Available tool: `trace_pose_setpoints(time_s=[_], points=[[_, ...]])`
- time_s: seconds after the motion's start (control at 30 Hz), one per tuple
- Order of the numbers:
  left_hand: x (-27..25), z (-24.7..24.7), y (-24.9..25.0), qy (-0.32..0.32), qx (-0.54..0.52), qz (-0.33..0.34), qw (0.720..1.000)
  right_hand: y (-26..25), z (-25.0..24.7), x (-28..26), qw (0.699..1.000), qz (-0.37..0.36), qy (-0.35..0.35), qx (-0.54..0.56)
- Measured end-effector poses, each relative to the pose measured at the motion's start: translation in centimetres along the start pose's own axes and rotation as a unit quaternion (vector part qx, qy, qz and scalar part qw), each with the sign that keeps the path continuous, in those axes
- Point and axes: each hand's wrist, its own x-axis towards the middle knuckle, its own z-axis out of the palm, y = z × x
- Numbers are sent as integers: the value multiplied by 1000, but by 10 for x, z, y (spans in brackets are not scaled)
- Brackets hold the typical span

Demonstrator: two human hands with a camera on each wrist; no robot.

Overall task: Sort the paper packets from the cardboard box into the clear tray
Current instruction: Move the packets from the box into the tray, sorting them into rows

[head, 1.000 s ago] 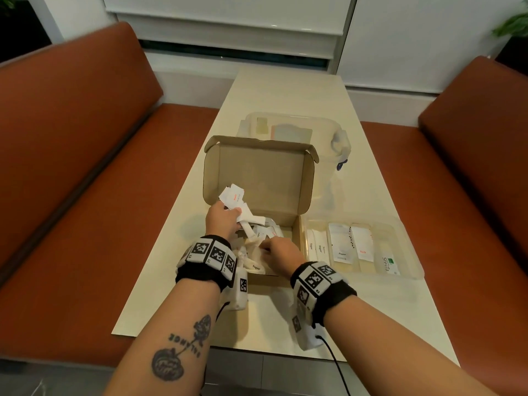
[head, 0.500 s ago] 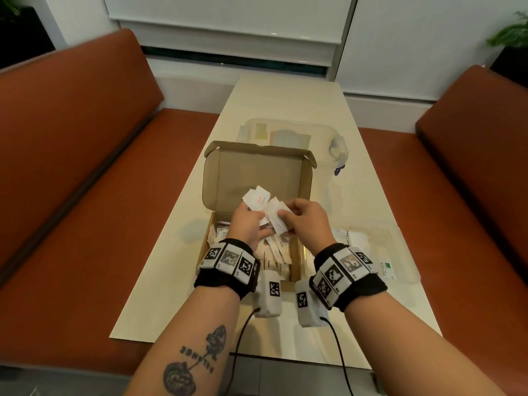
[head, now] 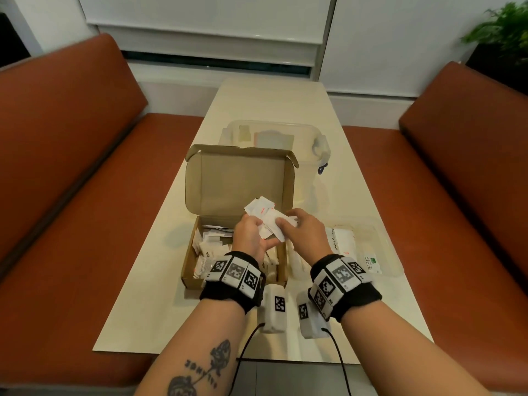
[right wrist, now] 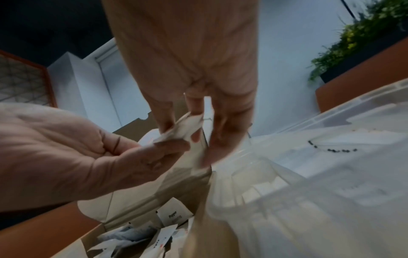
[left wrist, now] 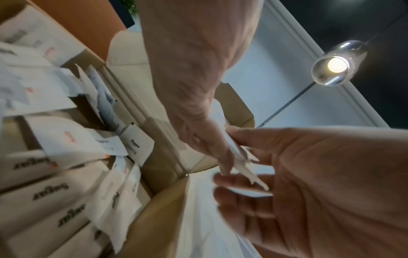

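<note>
An open cardboard box [head: 240,181] stands mid-table with its lid up, and several white paper packets [head: 211,244] lie loose inside. Above its right half both hands hold one small bundle of packets [head: 264,214]. My left hand [head: 257,225] grips the bundle from the left, and my right hand [head: 285,224] pinches a packet at its right side. In the left wrist view the bundle [left wrist: 239,157] sits edge-on between the fingers of both hands. The right wrist view shows the same pinch on the packets [right wrist: 185,132]. The clear tray [head: 383,247] lies right of the box and holds sorted packets [head: 343,241].
A clear lidded container [head: 274,138] sits behind the box. A green Stevia packet [head: 371,262] lies in the tray's near right part. Orange benches [head: 71,167] run along both long sides of the narrow table [head: 271,101].
My right hand has come up out of the box to the bundle that my left hand holds. The bundle has shifted right, over the box's right half.
</note>
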Motion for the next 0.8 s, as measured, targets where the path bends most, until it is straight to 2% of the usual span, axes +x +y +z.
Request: trace_pose_setpoints(time_s=[0.07,0.17,0.4,0.63,0.8], points=[[-1,4,-2,-7,18,-3,1000,2,-2,-4,995,23,-30,94],[1,7,-7,-9,49,10,999,6,-5,-8,987,30,-43,154],[11,5,-16,34,108,70,991,10,-9,-8,981,28,-44,188],[11,8,-12,53,50,53,996,11,-11,-7,972,43,-59,224],[10,4,-11,49,-6,64,997,12,-11,-6,968,46,-60,239]])
